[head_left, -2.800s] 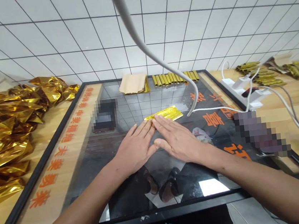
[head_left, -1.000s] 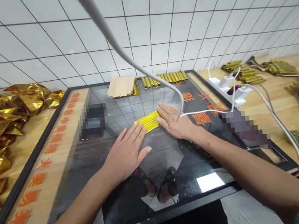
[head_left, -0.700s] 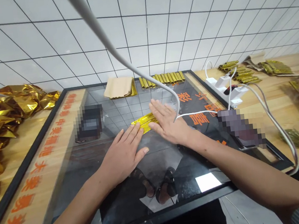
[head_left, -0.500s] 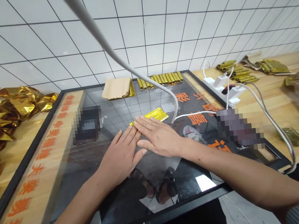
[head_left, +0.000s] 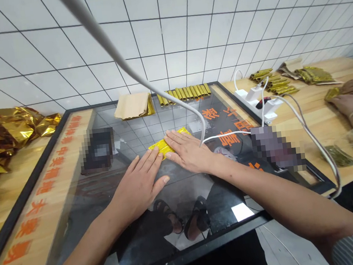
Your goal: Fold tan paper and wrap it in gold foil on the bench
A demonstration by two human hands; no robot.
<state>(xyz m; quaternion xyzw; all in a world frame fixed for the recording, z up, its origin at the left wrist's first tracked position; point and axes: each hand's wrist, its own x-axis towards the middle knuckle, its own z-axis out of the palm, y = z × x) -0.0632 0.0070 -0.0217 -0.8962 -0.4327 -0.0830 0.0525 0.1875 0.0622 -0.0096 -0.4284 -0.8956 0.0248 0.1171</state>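
Note:
A flat strip of gold foil paper (head_left: 164,147) lies on the dark glass panel (head_left: 137,235) in front of me. My left hand (head_left: 142,181) rests palm down with the fingers stretched out, its fingertips on the paper's left end and near edge. Across the middle and right of the strip lies my right hand (head_left: 191,152), flat, the fingers extended and covering part of it. Neither hand grips anything. Beyond them stand a stack of brown-backed foil sheets (head_left: 132,106) and a row of rolled gold paper tubes (head_left: 187,93).
Crumpled gold foil pieces (head_left: 14,134) lie on the left. A dark phone-like object (head_left: 98,150) sits on the glass. To the right are a power strip (head_left: 252,102), a white cable (head_left: 145,83) arching overhead, more gold rolls (head_left: 272,81) and another person's hands (head_left: 351,97).
My right hand has slid right along the foil strip, away from my left hand. More of the strip's left part shows between them. The view has shifted slightly.

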